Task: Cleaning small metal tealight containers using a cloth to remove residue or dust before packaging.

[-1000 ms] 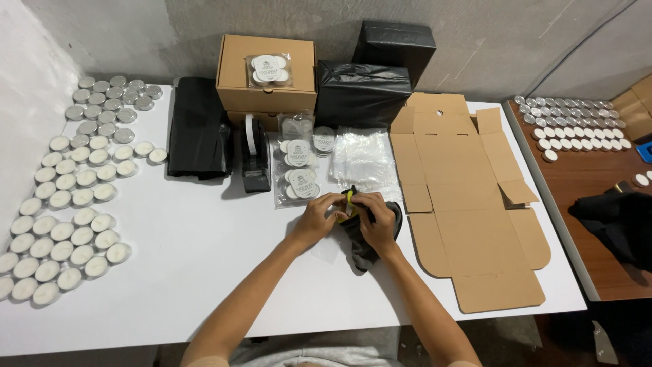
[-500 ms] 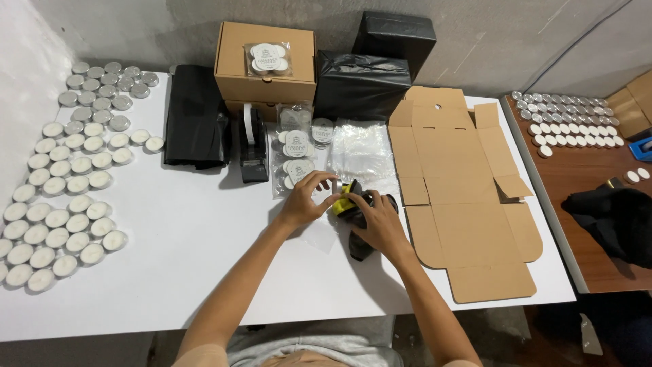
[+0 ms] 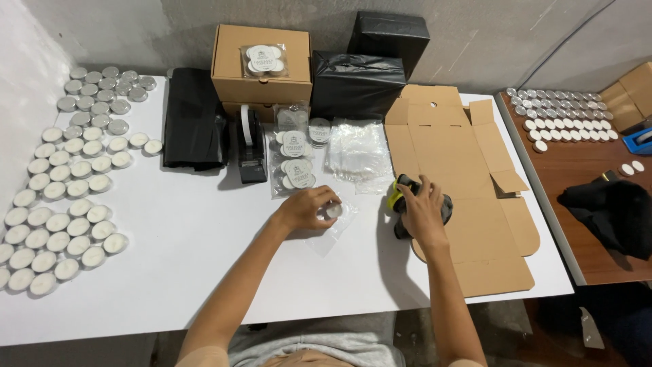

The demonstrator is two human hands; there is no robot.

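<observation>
My left hand (image 3: 307,208) grips a small clear plastic bag (image 3: 334,224) with white tealight candles (image 3: 332,211) inside, holding it down on the white table (image 3: 204,272). My right hand (image 3: 422,207) rests on a dark grey and yellow-green hand tool (image 3: 414,204) lying at the left edge of a flat unfolded cardboard box (image 3: 462,183). The hands are about a hand's width apart. Just beyond the left hand lie several filled clear bags of candles (image 3: 293,158) and a pile of empty clear bags (image 3: 358,151).
Rows of loose tealights (image 3: 64,197) fill the table's left side. A black tape dispenser (image 3: 250,146), folded black bags (image 3: 195,126), a closed cardboard box (image 3: 262,61) and black-wrapped parcels (image 3: 356,81) stand at the back. A brown side table (image 3: 584,170) holds more tealights and black cloth (image 3: 611,211).
My hands have parted: the left carried the bag of candles left onto the table, while the right moved right and set the tool down by the flat cardboard.
</observation>
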